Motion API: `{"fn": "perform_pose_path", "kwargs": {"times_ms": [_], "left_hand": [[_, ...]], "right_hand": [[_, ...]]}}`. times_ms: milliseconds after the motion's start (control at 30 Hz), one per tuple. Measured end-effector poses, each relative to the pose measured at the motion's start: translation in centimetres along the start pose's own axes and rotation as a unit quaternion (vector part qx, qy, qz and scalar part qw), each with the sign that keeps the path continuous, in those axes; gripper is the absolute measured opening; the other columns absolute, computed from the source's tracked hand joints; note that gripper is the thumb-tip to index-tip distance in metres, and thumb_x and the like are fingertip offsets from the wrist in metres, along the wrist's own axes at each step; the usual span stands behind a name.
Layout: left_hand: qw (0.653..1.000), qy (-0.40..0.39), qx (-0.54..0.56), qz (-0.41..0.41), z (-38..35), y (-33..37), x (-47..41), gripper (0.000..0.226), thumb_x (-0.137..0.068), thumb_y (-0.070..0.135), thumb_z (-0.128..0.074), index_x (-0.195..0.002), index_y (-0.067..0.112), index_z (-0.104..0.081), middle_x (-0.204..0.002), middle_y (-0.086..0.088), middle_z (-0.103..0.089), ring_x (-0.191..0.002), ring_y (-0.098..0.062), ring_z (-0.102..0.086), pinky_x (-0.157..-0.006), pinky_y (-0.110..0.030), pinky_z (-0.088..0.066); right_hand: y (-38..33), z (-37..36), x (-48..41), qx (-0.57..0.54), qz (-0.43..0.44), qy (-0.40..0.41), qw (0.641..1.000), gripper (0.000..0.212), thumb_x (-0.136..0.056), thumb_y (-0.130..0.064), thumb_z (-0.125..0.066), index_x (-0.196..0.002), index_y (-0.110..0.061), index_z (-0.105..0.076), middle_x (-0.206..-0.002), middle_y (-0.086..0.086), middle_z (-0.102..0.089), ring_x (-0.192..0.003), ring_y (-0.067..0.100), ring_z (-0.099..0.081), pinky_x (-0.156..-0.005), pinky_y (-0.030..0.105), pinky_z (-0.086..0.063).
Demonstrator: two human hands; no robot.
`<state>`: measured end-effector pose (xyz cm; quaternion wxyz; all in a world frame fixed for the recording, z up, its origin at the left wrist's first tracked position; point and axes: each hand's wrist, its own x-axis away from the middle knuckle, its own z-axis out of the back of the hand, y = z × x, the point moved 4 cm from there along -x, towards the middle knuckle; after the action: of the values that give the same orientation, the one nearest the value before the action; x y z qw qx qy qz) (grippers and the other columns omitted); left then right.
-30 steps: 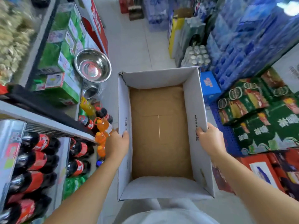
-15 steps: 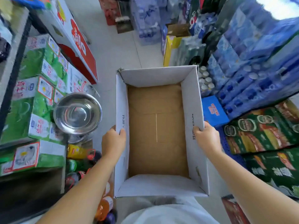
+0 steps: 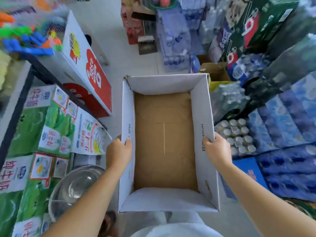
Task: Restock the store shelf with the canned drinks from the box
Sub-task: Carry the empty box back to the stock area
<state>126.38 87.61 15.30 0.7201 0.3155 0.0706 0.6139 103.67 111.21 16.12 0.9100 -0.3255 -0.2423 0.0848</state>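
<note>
Both hands carry an empty box (image 3: 201, 106) down a shop aisle.
Left hand (image 3: 119, 153) clasps its 9 o'clock wall, right hand (image 3: 216, 151) its 3 o'clock wall.

White tile floor (image 3: 136, 62) — shrink-wrapped bottle packs (image 3: 176, 40) on it, broom (image 3: 147, 38) too.

The open white cardboard box with a brown bottom (image 3: 164, 139) sits in the middle. The left hand (image 3: 119, 151) is at 9 o'clock on its wall, the right hand (image 3: 216, 149) at 3 o'clock. A round shiny metal bowl (image 3: 73, 189) lies at 8 o'clock.
</note>
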Motion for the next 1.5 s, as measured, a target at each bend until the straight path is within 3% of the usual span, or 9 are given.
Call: {"fn": "perform_pose_path", "kwargs": {"times_ms": [367, 500, 733, 867, 1000, 1267, 1333, 1433, 1500], "left_hand": [[0.997, -0.041, -0.057, -0.026, 0.8, 15.9, -28.3, 0.038, -0.096, 0.029, -0.050, -0.108, -0.005, -0.060, -0.108, -0.028, -0.064, -0.103, -0.044, -0.057, -0.081, -0.042, -0.045], [0.995, -0.059, -0.048, -0.060, -1.0, 21.7, -37.9, 0.032, -0.093, 0.029, -0.050, -0.103, 0.003, -0.065, -0.101, -0.021, -0.069, -0.095, -0.042, -0.061, -0.081, -0.042, -0.050], [0.992, -0.079, -0.056, -0.084, -5.3, 33.9, -53.8, 0.028, -0.095, 0.026, -0.051, -0.101, 0.002, -0.064, -0.100, -0.019, -0.069, -0.094, -0.039, -0.062, -0.072, -0.034, -0.044], [0.988, -0.093, -0.084, -0.093, -6.9, 40.6, -62.3, 0.031, -0.095, 0.028, -0.051, -0.100, 0.001, -0.064, -0.101, -0.021, -0.069, -0.096, -0.040, -0.061, -0.072, -0.034, -0.042], [0.983, -0.113, -0.111, -0.094, -8.4, 46.7, -71.4, 0.030, -0.095, 0.032, -0.050, -0.096, 0.004, -0.062, -0.095, -0.016, -0.068, -0.087, -0.035, -0.060, -0.068, -0.033, -0.043], [0.953, -0.193, -0.147, -0.183, -14.6, 59.7, -90.8, 0.026, -0.096, 0.030, -0.048, -0.091, 0.009, -0.060, -0.088, -0.009, -0.065, -0.081, -0.031, -0.057, -0.067, -0.033, -0.046], [0.942, -0.206, -0.161, -0.209, -15.7, 63.2, -94.4, 0.024, -0.097, 0.028, -0.048, -0.080, 0.010, -0.052, -0.082, -0.009, -0.060, -0.078, -0.032, -0.056, -0.064, -0.031, -0.041], [0.926, -0.227, -0.173, -0.245, -17.8, 68.3, -98.9, 0.021, -0.096, 0.026, -0.049, -0.086, 0.009, -0.055, -0.089, -0.015, -0.065, -0.084, -0.037, -0.061, -0.065, -0.034, -0.046], [0.915, -0.238, -0.188, -0.267, -19.7, 71.1, -101.4, 0.018, -0.095, 0.026, -0.049, -0.087, 0.010, -0.053, -0.093, -0.017, -0.066, -0.085, -0.038, -0.061, -0.067, -0.035, -0.046]], "right_hand": [[-18.4, -4.9, -22.0, -0.018, -0.065, 0.036, 0.997, 0.017, -0.086, -0.021, -0.045, -0.069, -0.019, -0.050, -0.065, 0.006, -0.060, -0.057, 0.023, -0.052, -0.050, 0.030, -0.041], [-23.8, -5.6, -30.3, -0.030, -0.070, 0.051, 0.996, 0.013, -0.087, -0.022, -0.049, -0.082, -0.018, -0.060, -0.073, 0.003, -0.065, -0.064, 0.024, -0.062, -0.055, 0.035, -0.051], [-31.8, -6.3, -47.6, -0.044, -0.089, 0.053, 0.994, 0.013, -0.092, -0.021, -0.050, -0.094, -0.016, -0.062, -0.080, 0.004, -0.066, -0.066, 0.019, -0.061, -0.056, 0.031, -0.051], [-37.0, -5.7, -55.6, -0.047, -0.110, 0.065, 0.991, 0.016, -0.091, -0.020, -0.050, -0.096, -0.012, -0.063, -0.084, 0.009, -0.068, -0.074, 0.027, -0.065, -0.066, 0.042, -0.056], [-41.2, -6.6, -63.4, -0.061, -0.141, 0.069, 0.986, 0.017, -0.090, -0.021, -0.049, -0.095, -0.012, -0.063, -0.083, 0.007, -0.069, -0.071, 0.023, -0.064, -0.064, 0.041, -0.056], [-48.7, -10.6, -78.8, -0.104, -0.238, 0.128, 0.957, 0.015, -0.091, -0.020, -0.050, -0.096, -0.015, -0.064, -0.080, 0.004, -0.065, -0.068, 0.017, -0.058, -0.058, 0.030, -0.045], [-50.3, -11.1, -82.0, -0.110, -0.259, 0.141, 0.949, 0.013, -0.091, -0.022, -0.051, -0.096, -0.019, -0.062, -0.082, 0.003, -0.064, -0.073, 0.021, -0.059, -0.063, 0.033, -0.049], [-52.0, -11.3, -86.1, -0.123, -0.285, 0.165, 0.936, 0.011, -0.090, -0.025, -0.051, -0.095, -0.025, -0.061, -0.088, 0.004, -0.066, -0.082, 0.024, -0.059, -0.075, 0.037, -0.052], [-52.7, -11.4, -88.6, -0.136, -0.306, 0.172, 0.926, 0.010, -0.091, -0.023, -0.051, -0.095, -0.024, -0.060, -0.085, 0.002, -0.064, -0.077, 0.021, -0.057, -0.070, 0.035, -0.051]]}}
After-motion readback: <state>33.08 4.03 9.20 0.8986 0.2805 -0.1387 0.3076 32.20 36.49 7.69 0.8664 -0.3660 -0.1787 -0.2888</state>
